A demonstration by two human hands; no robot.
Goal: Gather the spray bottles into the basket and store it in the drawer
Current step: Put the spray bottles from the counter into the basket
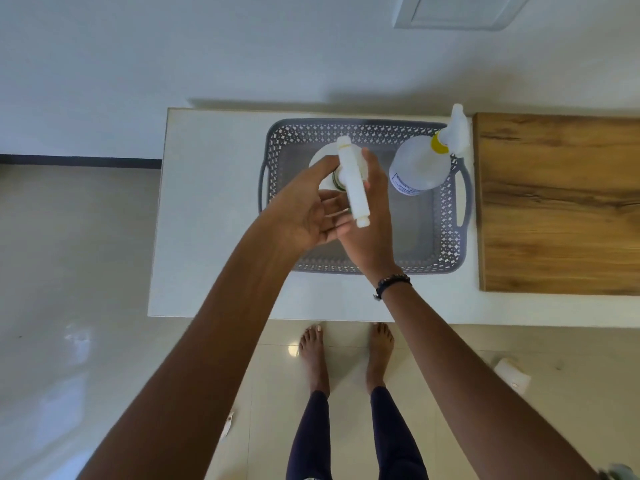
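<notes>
A grey perforated basket [433, 266] sits on the white counter [207, 237]. Inside its right rear corner stands a clear spray bottle with a yellow collar [419, 164]. A white spray bottle [353, 181] stands upright in the basket's left part, its trigger head pointing toward me. My left hand [304, 213] wraps thumb and fingers around its neck from the left. My right hand [370, 230], with a beaded bracelet at the wrist, holds the trigger head from the right. Most of the white bottle's body is hidden under my hands.
A wooden board [561, 202] lies on the counter just right of the basket. A wall runs behind the counter. My bare feet stand on the tiled floor at the counter's front edge, and a small white object [512, 374] lies on the floor to the right.
</notes>
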